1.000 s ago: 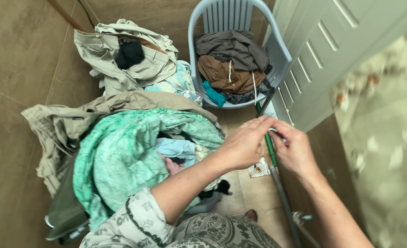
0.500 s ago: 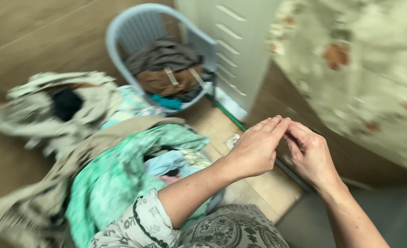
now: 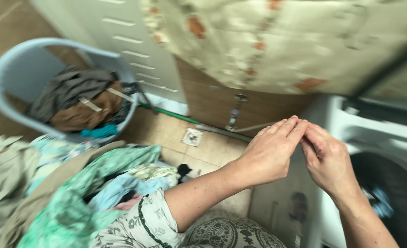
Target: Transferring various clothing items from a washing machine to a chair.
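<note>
The left hand and right hand meet fingertip to fingertip just left of the white washing machine; fingers are pinched narrow, but whether anything lies between them cannot be told. Left of the washing machine, a green cloth tops a rumpled, patterned laundry heap.

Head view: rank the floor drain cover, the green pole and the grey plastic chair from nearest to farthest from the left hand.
From the left hand:
1. Floor drain cover, on the tiles just to its left.
2. Green pole, lying farther left along the base of the white door.
3. Grey plastic chair, far left, heaped with dark clothes.
</note>
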